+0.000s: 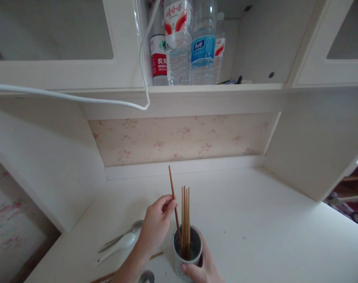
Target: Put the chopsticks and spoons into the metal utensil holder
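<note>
My left hand pinches a reddish-brown chopstick between thumb and fingers. The chopstick leans to the left, and its lower end is inside a round cup. Several lighter chopsticks stand nearly upright in the same cup. Wrapped round the cup's right side is my right hand, its thumb across the front. To the left of the cup, a white spoon and metal spoons lie on the white tabletop, partly behind my left forearm. Another metal spoon shows at the bottom edge.
A loose chopstick lies partly under my left forearm. Above the table, an open shelf holds several plastic bottles. A white cable hangs across the cabinet front. Side panels bound the table.
</note>
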Motion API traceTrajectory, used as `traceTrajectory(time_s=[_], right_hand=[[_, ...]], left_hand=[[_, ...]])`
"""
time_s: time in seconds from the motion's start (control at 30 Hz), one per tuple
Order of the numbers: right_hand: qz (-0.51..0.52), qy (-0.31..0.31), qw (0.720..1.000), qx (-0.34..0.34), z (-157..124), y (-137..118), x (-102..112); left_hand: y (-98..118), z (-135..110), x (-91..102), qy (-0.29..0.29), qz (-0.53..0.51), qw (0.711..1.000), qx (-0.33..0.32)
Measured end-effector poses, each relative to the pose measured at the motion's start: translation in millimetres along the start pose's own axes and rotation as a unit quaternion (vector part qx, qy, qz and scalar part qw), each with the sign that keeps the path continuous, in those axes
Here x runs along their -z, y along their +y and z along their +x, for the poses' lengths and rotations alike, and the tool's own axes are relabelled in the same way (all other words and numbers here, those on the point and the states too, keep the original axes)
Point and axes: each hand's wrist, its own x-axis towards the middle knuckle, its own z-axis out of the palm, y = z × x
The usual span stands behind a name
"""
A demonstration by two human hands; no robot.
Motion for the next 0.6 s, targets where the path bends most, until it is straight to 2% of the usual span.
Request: traceTrajectory(time_s=[0.2,0.33,0.47,0.6], right_hand=[[0.02,-0.001,0.999,0.026,4,2,-1],[0.028,-0.027,0.998,0.042,6,8,0],[0.025,-0.03,0.998,0.053,6,13,2],[0.032,-0.015,0.998,0.047,7,12,0]], left_hand=[[-23,-22,-17.9,-0.051,0.082,0.995,0.007],[-34,-30,-21.9,-0.05,0.11,0.993,0.0],[-37,-28,-21.2,-0.061,0.114,0.992,-0.016],[-36,-28,-21.0,-0.074,0.1,0.992,-0.003]])
